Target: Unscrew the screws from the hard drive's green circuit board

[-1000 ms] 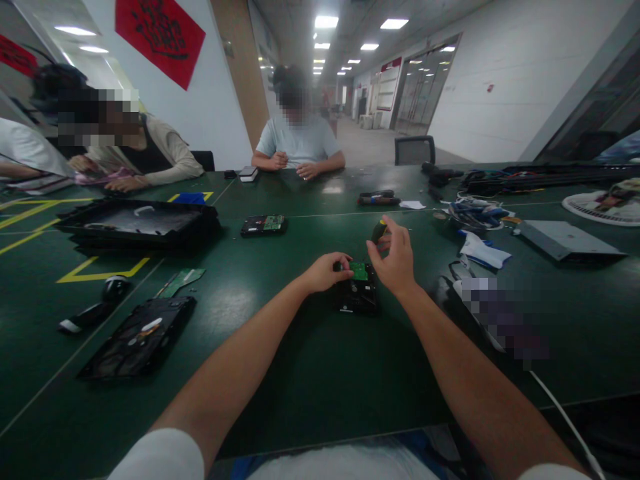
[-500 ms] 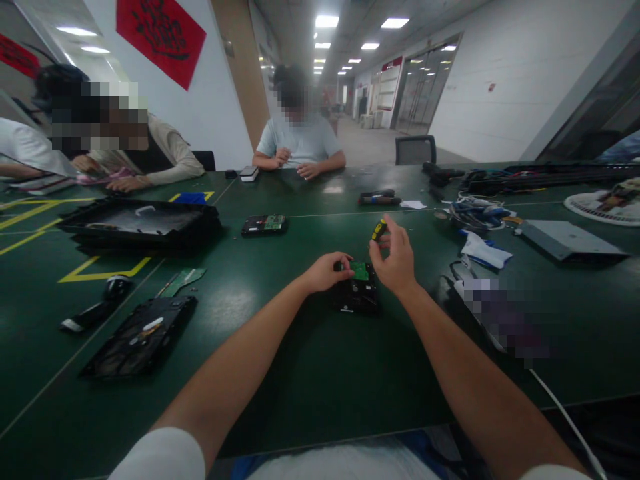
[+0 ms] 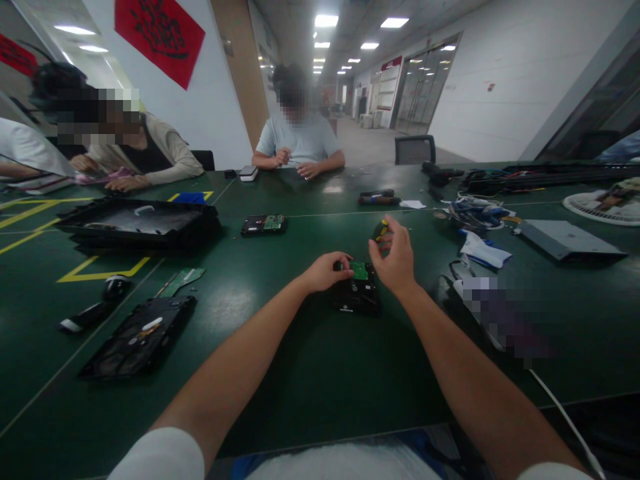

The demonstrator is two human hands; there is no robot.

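Observation:
A black hard drive (image 3: pixel 356 293) with a green circuit board (image 3: pixel 359 270) lies on the table in front of me. My left hand (image 3: pixel 327 272) is closed at its far left edge, thumb and fingertips pinched against the drive beside the board. Above the drive's right side, my right hand (image 3: pixel 394 257) grips the yellow and black handle of a screwdriver (image 3: pixel 382 230) between thumb and fingers. The handle leans, and I cannot make out its shaft or tip.
Another hard drive (image 3: pixel 264 225) lies farther back. To the left are a black casing (image 3: pixel 140 337), a green circuit strip (image 3: pixel 183 281) and a stack of black trays (image 3: pixel 137 223). Cables (image 3: pixel 480 213), a grey metal box (image 3: pixel 570 240) and pliers (image 3: pixel 379 198) lie right. A person (image 3: pixel 299 143) sits opposite.
The screwdriver handle has turned a little in my right hand, showing less yellow than before. My left hand and the hard drive stay in place.

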